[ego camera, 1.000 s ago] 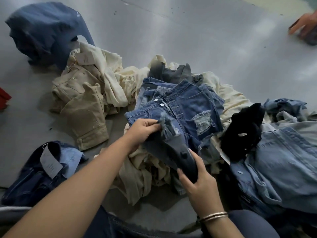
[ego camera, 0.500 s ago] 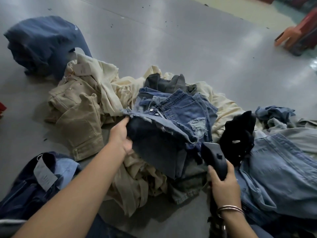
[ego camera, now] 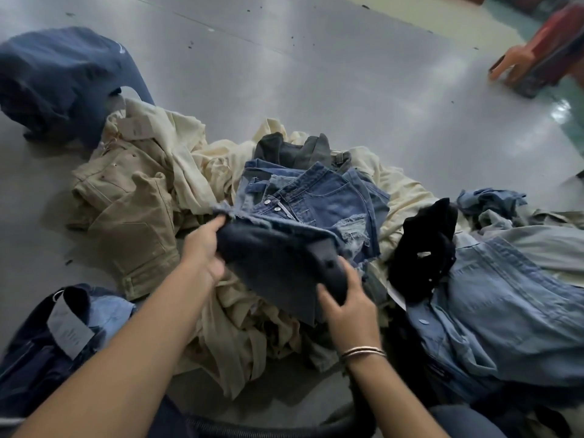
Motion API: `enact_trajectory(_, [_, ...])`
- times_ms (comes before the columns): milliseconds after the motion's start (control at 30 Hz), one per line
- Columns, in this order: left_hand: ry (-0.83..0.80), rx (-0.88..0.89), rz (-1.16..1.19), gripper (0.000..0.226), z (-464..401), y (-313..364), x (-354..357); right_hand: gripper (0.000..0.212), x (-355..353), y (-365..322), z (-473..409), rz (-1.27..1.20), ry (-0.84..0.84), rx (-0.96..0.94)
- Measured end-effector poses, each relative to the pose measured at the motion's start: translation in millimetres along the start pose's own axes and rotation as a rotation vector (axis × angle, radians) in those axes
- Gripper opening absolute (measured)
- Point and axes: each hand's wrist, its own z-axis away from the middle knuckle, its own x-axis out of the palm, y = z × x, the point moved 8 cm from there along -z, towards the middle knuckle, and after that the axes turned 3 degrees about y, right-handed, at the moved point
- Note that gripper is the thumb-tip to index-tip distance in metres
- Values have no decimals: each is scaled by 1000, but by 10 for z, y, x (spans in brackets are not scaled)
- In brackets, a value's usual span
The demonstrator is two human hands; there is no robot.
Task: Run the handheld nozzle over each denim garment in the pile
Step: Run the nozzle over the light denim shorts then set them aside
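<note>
Two hands (ego camera: 205,248) (ego camera: 350,306), two bangles (ego camera: 363,352), one nozzle (ego camera: 333,273).

Your forearms are bare, with no sleeves showing up to the frame's lower edge. Just behind your right hand (ego camera: 350,308), thin metal bangles (ego camera: 363,352) in silver and copper tones circle the wrist. Your left hand (ego camera: 202,251) wears nothing: no ring, no watch, no glove.
</note>
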Motion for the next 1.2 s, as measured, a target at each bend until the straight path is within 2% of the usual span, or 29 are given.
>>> enact_trajectory(67, [-23,-8,0,31,-38,89,-65,59,-263,365,-101,-42,88,151])
enact_trajectory(133, [-1,6,18,23,-118,147,-133,52,-506,688,-143,-77,148,283])
enact_trajectory(200, [101,48,27,17,-222,186,-264,42,-724,894,-105,-197,238,346])
enact_trajectory(267, [245,106,-54,26,-368,197,-480,32,-879,1022,-29,-312,304,347])
enact_trajectory(300, [338,168,-172,36,-406,212,-594,28,-905,1073,10,-346,304,346])
enact_trajectory(333, [428,290,-394,47,-396,276,-665,27,-892,1104,40,-383,280,348])
enact_trajectory(367, [484,491,-673,57,-321,363,-622,29,-856,1136,58,-418,250,364])
enact_trajectory(400, [468,765,-937,65,-188,414,-428,32,-803,1157,67,-456,219,380])
enact_trajectory(433, [363,1056,-1143,69,-9,363,-134,37,-743,1179,67,-475,190,393])
enact_trajectory(467, [184,1288,-1283,67,192,183,171,41,-684,1179,63,-477,164,391])
enact_trajectory(500, [-47,1418,-1360,60,375,-92,427,41,-635,1164,59,-463,143,380])
enact_trajectory(533, [-305,1476,-1427,49,529,-437,638,37,-592,1134,51,-465,131,359])
enact_trajectory(600, [-744,1468,-1669,27,736,-1197,890,25,-534,1111,29,-501,120,341])
enact_trajectory(633, [-857,1402,-1815,27,721,-1539,930,22,-523,1111,21,-505,120,342])
enact_trajectory(667, [-867,1287,-1953,30,608,-1802,936,21,-514,1112,18,-506,113,342])
enact_trajectory(700, [-804,1139,-2042,35,455,-1963,933,22,-516,1118,20,-516,108,348])
enact_trajectory(767, [-584,980,-2105,62,191,-2076,947,25,-549,1136,38,-533,114,359])
enact_trajectory(800, [-516,972,-2152,72,96,-2127,992,25,-581,1168,43,-532,128,354])
enact_trajectory(867, [-491,1065,-2237,76,-15,-2225,1156,22,-662,1235,61,-530,163,357])
enact_trajectory(967, [-461,1075,-2285,56,-171,-2142,1329,23,-752,1330,68,-547,194,398])
enact_trajectory(1067, [-419,1063,-2132,29,-272,-1844,1363,23,-785,1391,43,-583,197,420])
enact_trajectory(1133, [-452,937,-1723,19,-266,-1565,1330,19,-767,1385,22,-618,194,435])
enact_trajectory(1200, [-398,765,-1370,10,-281,-1273,1224,22,-732,1360,16,-642,188,433])
